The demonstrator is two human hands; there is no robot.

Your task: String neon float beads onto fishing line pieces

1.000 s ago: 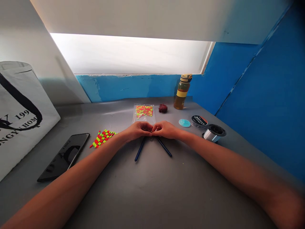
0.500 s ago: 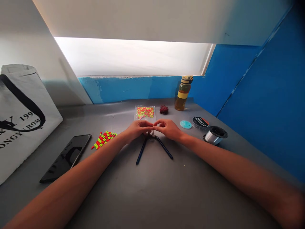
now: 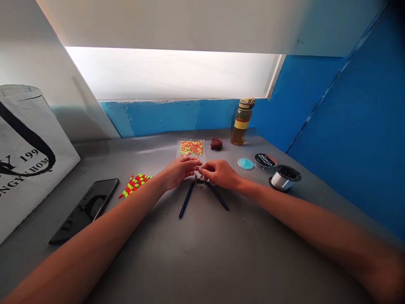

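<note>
My left hand point(image 3: 181, 172) and my right hand point(image 3: 220, 174) are close together over the middle of the table, fingertips nearly meeting. The fingers of my left hand are drawn together, the upper ones reaching toward the right hand. My right hand is closed in a pinch, thumb against forefinger. Whatever is between the fingertips is too small or hidden to make out. Just below the hands lie pliers point(image 3: 201, 183) with dark blue handles spread apart, their jaws partly hidden by the fingers. Behind the hands is a clear bag of red and yellow-green beads point(image 3: 191, 147).
Left are a strip of beadwork point(image 3: 135, 185), a black phone point(image 3: 85, 209) and a white bag point(image 3: 28, 185). A dark red yarn bundle point(image 3: 216, 144) and a bottle point(image 3: 241, 124) stand behind. Right are a light-blue disc point(image 3: 245, 164), a round black-labelled case point(image 3: 265, 161) and a spool of clear line point(image 3: 282, 180).
My hands were fingertip to fingertip and have moved slightly apart; the right hand is lower, near the pliers' jaws. The whole view has shifted a little. The pliers lie as before.
</note>
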